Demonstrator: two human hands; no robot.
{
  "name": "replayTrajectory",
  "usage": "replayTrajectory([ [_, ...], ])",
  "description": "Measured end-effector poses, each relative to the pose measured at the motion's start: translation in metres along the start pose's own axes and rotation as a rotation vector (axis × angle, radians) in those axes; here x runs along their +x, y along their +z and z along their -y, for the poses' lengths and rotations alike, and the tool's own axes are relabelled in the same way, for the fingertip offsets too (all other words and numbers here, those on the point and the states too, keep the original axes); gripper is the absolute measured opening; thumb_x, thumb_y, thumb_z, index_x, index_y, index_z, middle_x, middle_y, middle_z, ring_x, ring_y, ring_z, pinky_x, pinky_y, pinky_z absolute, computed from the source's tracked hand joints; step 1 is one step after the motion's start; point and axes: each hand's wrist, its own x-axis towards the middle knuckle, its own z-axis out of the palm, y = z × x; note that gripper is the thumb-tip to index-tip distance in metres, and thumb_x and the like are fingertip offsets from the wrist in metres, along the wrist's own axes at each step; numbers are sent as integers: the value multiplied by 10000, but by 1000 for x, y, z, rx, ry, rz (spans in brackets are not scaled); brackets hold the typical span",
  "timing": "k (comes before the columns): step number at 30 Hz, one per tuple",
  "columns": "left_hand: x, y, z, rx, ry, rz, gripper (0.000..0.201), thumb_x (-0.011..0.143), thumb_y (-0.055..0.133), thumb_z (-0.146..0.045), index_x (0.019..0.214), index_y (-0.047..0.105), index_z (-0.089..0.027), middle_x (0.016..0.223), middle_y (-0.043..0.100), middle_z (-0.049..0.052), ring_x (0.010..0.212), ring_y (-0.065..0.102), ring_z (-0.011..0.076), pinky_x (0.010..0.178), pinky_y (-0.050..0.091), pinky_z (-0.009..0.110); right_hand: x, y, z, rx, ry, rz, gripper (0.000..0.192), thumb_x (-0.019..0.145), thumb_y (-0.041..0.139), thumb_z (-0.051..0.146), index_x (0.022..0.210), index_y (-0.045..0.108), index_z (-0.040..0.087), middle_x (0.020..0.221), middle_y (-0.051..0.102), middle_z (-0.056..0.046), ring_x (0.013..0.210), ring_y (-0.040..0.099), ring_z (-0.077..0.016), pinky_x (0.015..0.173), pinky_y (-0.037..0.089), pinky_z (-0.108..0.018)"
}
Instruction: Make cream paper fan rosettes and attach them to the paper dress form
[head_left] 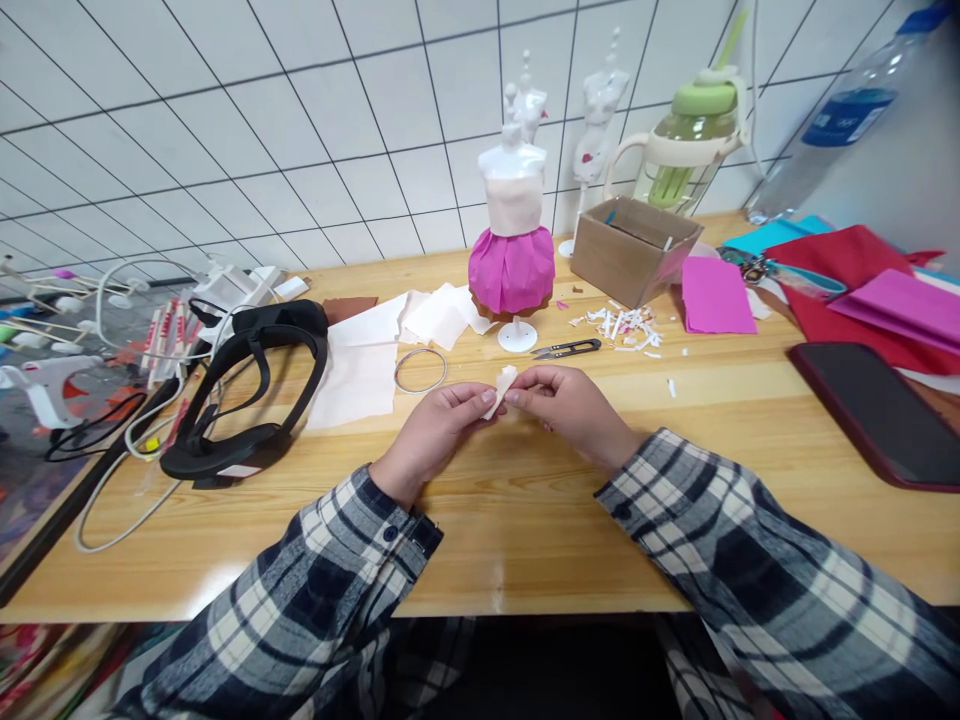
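My left hand (435, 432) and my right hand (568, 405) meet over the wooden worktop (525, 520). The fingers of both hands are pinched tight on a small white paper scrap (501, 388), which sits up between them, just above the wood. Behind it lie little black snips (566, 349) and a thin wire ring (420, 370). A tiny doll form in a pink skirt (513, 265) stands further back, near a brown box (634, 248).
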Motion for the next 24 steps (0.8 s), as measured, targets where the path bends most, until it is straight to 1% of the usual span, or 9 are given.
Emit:
replayTrajectory([
  [3,0,1,-2,357,158,-35,296,845,661,-431,816,726,-144,817,697,24,799,608,157,791,465,267,1,0,-2,-101,-73,-58,228,699,719,363,791,705,155,644,616,15,544,459,-95,510,343,-234],
  [4,0,1,-3,432,195,-30,316,866,627,-445,829,725,-147,833,699,26,818,609,167,799,461,273,1,0,-2,-141,-102,-81,223,706,712,364,786,707,156,644,612,14,552,462,-99,514,343,-236],
  [6,-1,3,-6,497,234,-48,326,873,606,-454,892,727,-151,900,716,40,867,622,187,825,466,289,1,0,-2,-211,-144,-130,209,724,693,359,784,708,160,650,608,12,558,458,-104,520,342,-241],
  [9,-3,6,-7,535,234,-169,359,800,687,-467,954,727,-146,967,740,77,886,652,214,819,493,312,0,0,-2,-277,-167,-182,179,740,676,336,796,709,169,664,610,13,540,443,-103,523,348,-249],
  [11,-3,7,-7,535,240,-217,379,745,741,-476,929,729,-145,940,750,85,852,666,217,784,509,312,-1,1,-1,-329,-205,-194,149,741,681,310,793,713,174,695,620,9,538,450,-101,533,363,-254],
  [15,-2,8,-4,420,248,-197,343,706,787,-453,857,720,-153,840,744,55,769,661,185,737,510,286,-5,5,0,-429,-342,-213,101,752,694,270,771,725,175,762,632,-1,552,467,-93,568,393,-259],
  [17,-1,6,-3,379,255,-187,310,717,788,-431,848,727,-157,834,743,44,763,654,170,740,503,275,-6,6,0,-436,-362,-212,102,759,695,266,779,734,174,773,638,-4,558,472,-91,578,400,-259],
  [20,0,4,-1,354,271,-186,268,740,778,-413,835,746,-165,840,749,35,771,649,164,747,495,266,-5,5,0,-372,-289,-180,134,755,699,293,795,745,173,755,652,-9,582,493,-104,573,402,-257],
  [24,-1,2,-2,314,255,-173,274,746,777,-410,878,777,-170,894,770,47,801,659,182,778,499,284,-3,3,0,-194,-150,-95,208,733,719,374,781,725,172,691,654,-7,600,525,-122,545,406,-250],
])
